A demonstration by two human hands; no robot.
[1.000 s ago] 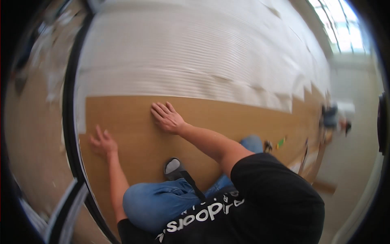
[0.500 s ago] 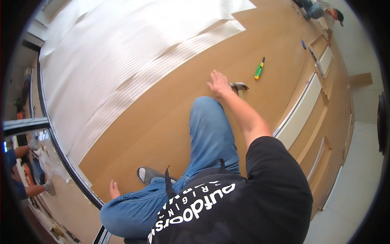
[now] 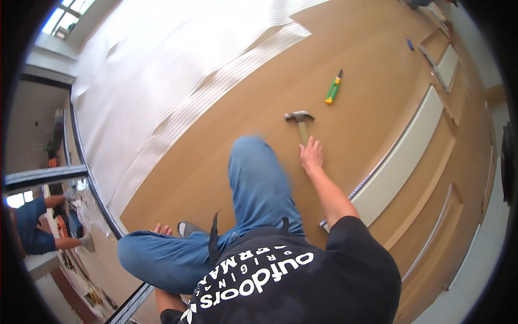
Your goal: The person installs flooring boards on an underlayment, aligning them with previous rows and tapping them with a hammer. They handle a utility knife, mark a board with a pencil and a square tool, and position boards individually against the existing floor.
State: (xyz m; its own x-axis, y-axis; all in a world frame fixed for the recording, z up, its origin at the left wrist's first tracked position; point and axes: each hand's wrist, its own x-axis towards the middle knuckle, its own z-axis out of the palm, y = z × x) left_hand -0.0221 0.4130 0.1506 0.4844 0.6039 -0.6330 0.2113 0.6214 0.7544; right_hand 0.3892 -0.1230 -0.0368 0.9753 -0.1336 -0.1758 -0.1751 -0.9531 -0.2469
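Observation:
My right hand [image 3: 312,156] is at the lower end of a claw hammer [image 3: 302,128], its fingers closed about the handle. The hammer's metal head points away from me, low over or on the brown sheet [image 3: 248,102]; I cannot tell which. My left hand [image 3: 163,229] shows only in part behind my bent left knee, fingers apart with nothing in them. Beyond the hammer lies a green and yellow utility knife [image 3: 333,87] with its blade end pointing away.
White ribbed foam sheeting [image 3: 145,81] spreads over the floor on the left. A white strip [image 3: 402,156] and brown panels [image 3: 431,200] lie to my right. A blue marker-like thing [image 3: 410,44] is farther off. Another person [image 3: 32,224] shows past the black frame at left.
My right hand has come back from beyond the hammer to its handle. The left hand's fingers now show higher past my knee. The view has shifted slightly.

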